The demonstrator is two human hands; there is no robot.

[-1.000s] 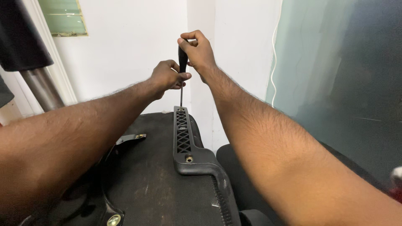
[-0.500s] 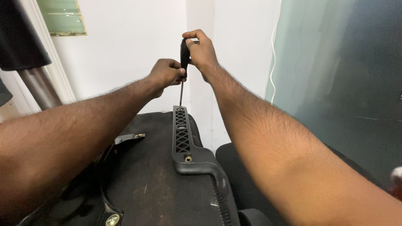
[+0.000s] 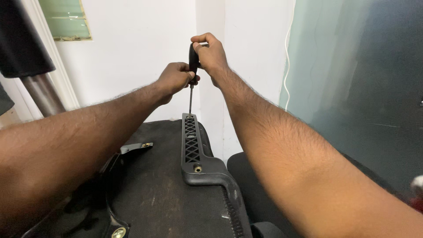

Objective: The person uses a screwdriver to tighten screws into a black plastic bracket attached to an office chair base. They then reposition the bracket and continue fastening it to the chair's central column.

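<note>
Leaning in from the upper left corner, a dark cylinder on a grey metal tube (image 3: 37, 90) stands against the white wall, with a green-tinted window pane (image 3: 66, 20) beside it. Below, a black upturned seat panel (image 3: 154, 198) fills the lower middle of the view; its surface is scuffed, and a brass-coloured bolt head (image 3: 117, 232) sits near its bottom left edge. A small grey metal bracket (image 3: 135, 146) lies on the panel's left part, apart from the hands.

The left hand (image 3: 175, 78) is closed into a loose fist around the lower end of the screwdriver (image 3: 192, 66), where the black handle meets the thin steel shaft. The screwdriver stands upright, its tip down at the far end of the black plastic armrest bracket (image 3: 193, 145), which runs along the panel's right side. This bracket has a lattice of open cells, nothing in them, and 1 brass screw (image 3: 198, 168) sits in a hole at its near end.

The right hand (image 3: 211, 55) is curled over the top of the handle, fingers wrapped shut on it.

Right of the arms, a white wall corner gives way to a frosted glass partition (image 3: 352, 88), with a thin pale cable (image 3: 288, 57) hanging along its edge. Open air lies between bracket and partition.
</note>
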